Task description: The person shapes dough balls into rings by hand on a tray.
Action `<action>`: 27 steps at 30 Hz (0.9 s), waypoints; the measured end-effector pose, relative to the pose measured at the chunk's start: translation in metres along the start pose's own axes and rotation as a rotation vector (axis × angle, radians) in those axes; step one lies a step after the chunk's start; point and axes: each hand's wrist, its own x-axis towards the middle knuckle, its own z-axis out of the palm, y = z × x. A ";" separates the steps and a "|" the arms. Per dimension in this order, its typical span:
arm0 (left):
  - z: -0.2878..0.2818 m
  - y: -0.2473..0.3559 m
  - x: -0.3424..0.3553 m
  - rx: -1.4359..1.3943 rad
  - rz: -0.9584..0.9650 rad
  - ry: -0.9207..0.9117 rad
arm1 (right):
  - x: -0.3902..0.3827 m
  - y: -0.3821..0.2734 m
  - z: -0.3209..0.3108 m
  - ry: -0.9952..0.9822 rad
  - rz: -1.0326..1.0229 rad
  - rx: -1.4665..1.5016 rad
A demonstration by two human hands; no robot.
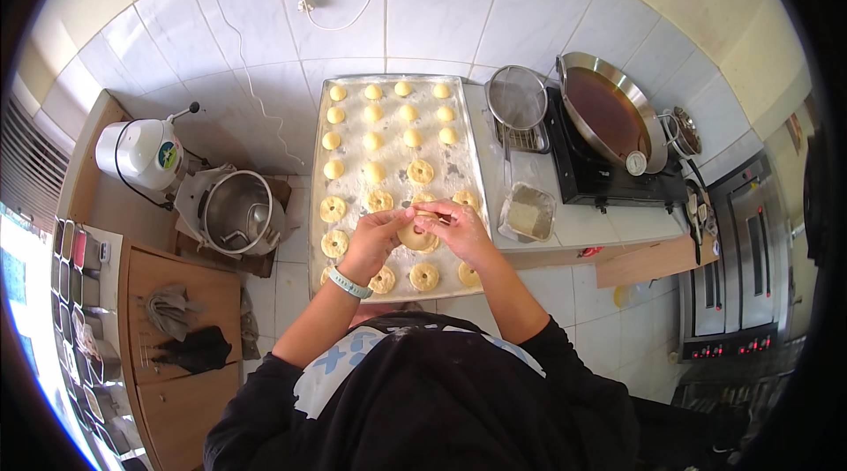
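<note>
We're holding one dough ring [408, 239] between left hand [376, 236] and right hand [461, 230] | ideally, we're easing it round gently, evenly

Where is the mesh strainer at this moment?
In the head view, the strainer is right of centre, in the upper half, between the tray and the black stove.

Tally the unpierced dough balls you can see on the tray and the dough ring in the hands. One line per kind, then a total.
Dough balls in view on the tray: 14
Dough ring held between the left hand and right hand: 1
Total: 15
</note>
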 end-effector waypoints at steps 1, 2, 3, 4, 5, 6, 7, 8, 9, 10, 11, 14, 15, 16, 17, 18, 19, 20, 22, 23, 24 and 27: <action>-0.001 -0.001 0.000 -0.001 -0.001 0.002 | 0.000 0.001 -0.002 -0.002 0.002 0.001; -0.002 -0.002 0.000 0.009 0.034 0.051 | -0.001 0.001 -0.006 0.007 0.009 0.009; -0.002 -0.001 0.000 0.018 0.069 0.099 | 0.000 0.002 -0.009 0.015 0.016 0.017; -0.002 0.000 0.000 0.019 0.069 0.097 | 0.002 0.005 -0.011 0.016 0.015 0.016; -0.001 0.000 0.000 0.009 0.050 0.054 | 0.004 0.007 -0.013 0.043 0.005 0.022; -0.001 0.000 -0.001 -0.001 0.031 0.010 | 0.005 0.009 -0.014 0.070 -0.004 0.027; -0.001 -0.001 0.000 -0.003 0.030 0.011 | 0.005 0.011 -0.012 0.070 -0.001 0.027; -0.001 -0.002 0.002 0.055 0.032 -0.002 | 0.006 0.011 -0.007 0.043 -0.014 -0.026; -0.002 -0.003 0.003 0.114 0.034 -0.015 | 0.006 0.011 -0.004 0.017 -0.027 -0.079; -0.004 -0.004 0.004 0.113 0.032 -0.013 | 0.005 0.010 -0.005 0.016 -0.025 -0.079; -0.006 -0.004 0.004 0.087 0.046 0.043 | 0.004 0.007 -0.007 0.025 -0.004 -0.036; -0.005 -0.002 0.003 0.066 0.031 0.065 | 0.006 0.009 -0.009 0.054 0.005 0.001; -0.003 -0.002 0.003 0.070 0.003 0.030 | 0.006 0.010 -0.010 0.076 -0.006 -0.004; -0.003 -0.003 0.005 0.068 0.000 0.029 | 0.005 0.010 -0.009 0.078 -0.004 -0.005; -0.004 -0.004 0.005 0.108 0.007 0.026 | 0.004 0.009 -0.005 0.051 0.002 -0.004; -0.005 -0.004 0.005 0.148 0.014 0.024 | 0.003 0.009 -0.002 0.024 0.007 -0.004; -0.006 -0.004 0.004 0.148 0.013 0.025 | 0.002 0.010 -0.003 0.024 0.008 -0.003; -0.007 -0.003 0.003 0.112 0.015 0.071 | 0.000 0.010 -0.005 0.046 0.014 -0.010; -0.006 -0.001 0.002 0.077 0.018 0.116 | 0.000 0.011 -0.009 0.068 0.020 -0.018; -0.004 0.000 0.000 0.077 -0.014 0.068 | 0.002 0.013 -0.010 0.085 0.005 -0.042; -0.003 0.000 0.000 0.076 -0.045 0.020 | 0.002 0.014 -0.010 0.101 -0.010 -0.066; -0.006 -0.003 0.002 0.115 -0.028 0.013 | -0.002 0.010 -0.003 0.010 -0.020 -0.175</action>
